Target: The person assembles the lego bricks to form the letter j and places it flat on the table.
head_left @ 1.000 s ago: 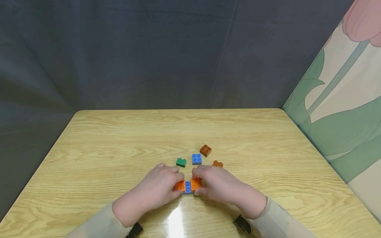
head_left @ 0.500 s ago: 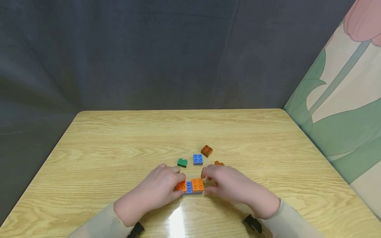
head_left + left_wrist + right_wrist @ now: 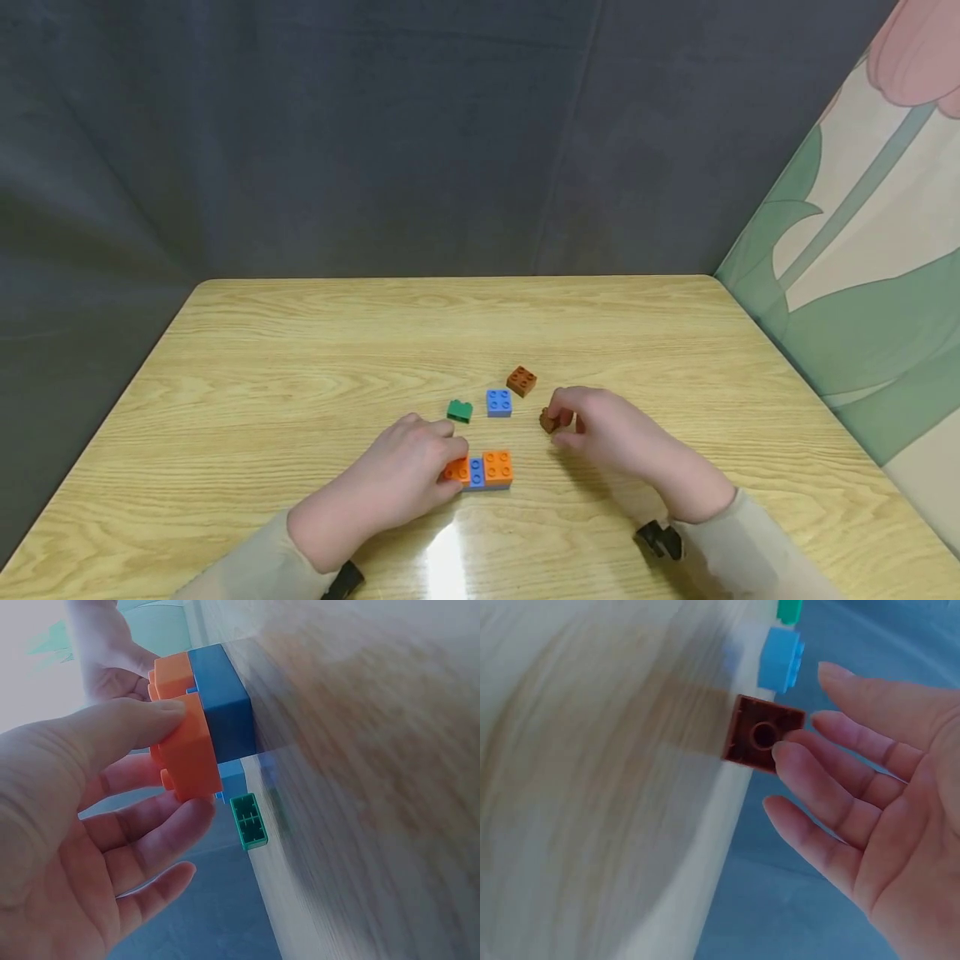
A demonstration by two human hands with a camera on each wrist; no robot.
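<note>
My left hand (image 3: 408, 467) pinches an orange toy brick (image 3: 191, 750) between thumb and fingers. That brick sits on one end of a longer blue brick (image 3: 223, 701), and a second orange brick (image 3: 498, 468) sits on the other end. Blue studs show between the two. At the right, my right hand (image 3: 611, 429) reaches to a brown brick (image 3: 765, 735), which stands on its side with its hollow underside showing. The right fingers are loosely bent, and one fingertip overlaps the brick's edge in the right wrist view. The thumb stays apart from it.
Behind the blue and orange build lie a green brick (image 3: 460, 411), a small blue brick (image 3: 498, 403) and another brown brick (image 3: 521, 381). The wooden table (image 3: 300, 358) ends at a dark curtain (image 3: 375, 142), with a flowered cloth (image 3: 862, 292) on the right.
My right hand has left the right orange brick and moved right and away to the nearer brown brick, which now stands differently. The left hand keeps its hold in place.
</note>
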